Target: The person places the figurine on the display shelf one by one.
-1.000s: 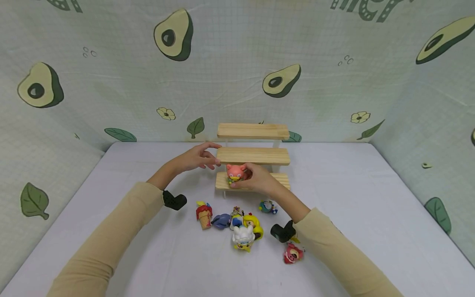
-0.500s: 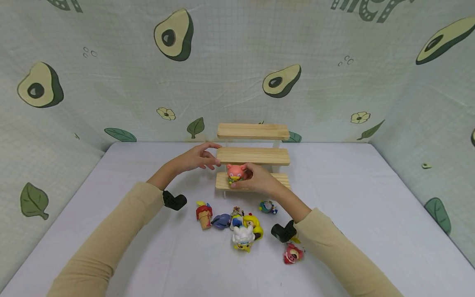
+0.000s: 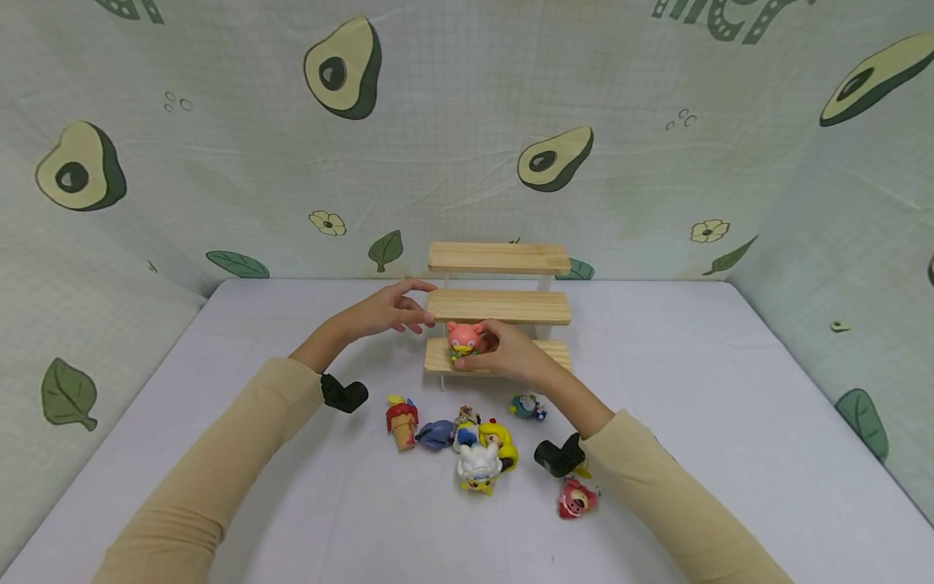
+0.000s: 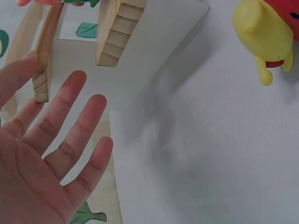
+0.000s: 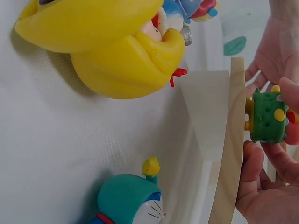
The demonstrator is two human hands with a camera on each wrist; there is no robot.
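Observation:
A three-tier wooden display stand point(image 3: 503, 305) stands at the back of the table. My left hand point(image 3: 387, 312) pinches the left end of its middle board between thumb and index finger, and the other fingers point(image 4: 77, 126) spread out below. On the bottom board, towards its left end, a toy figurine point(image 3: 462, 339) with a pink head stands upright. Its green body point(image 5: 269, 116) has yellow feet that touch the wood in the right wrist view. My right hand point(image 3: 507, 353) holds this figurine from its right side, thumb in front; the fingertips behind it are partly hidden.
In front of the stand lie an ice-cream-cone figurine point(image 3: 401, 423), a blue-grey figurine point(image 3: 435, 435), a white-hooded one point(image 3: 478, 464) and a yellow-haired one point(image 3: 503, 442). A teal-hooded figurine point(image 3: 525, 406) and a red one point(image 3: 576, 498) lie further right, near my right forearm.

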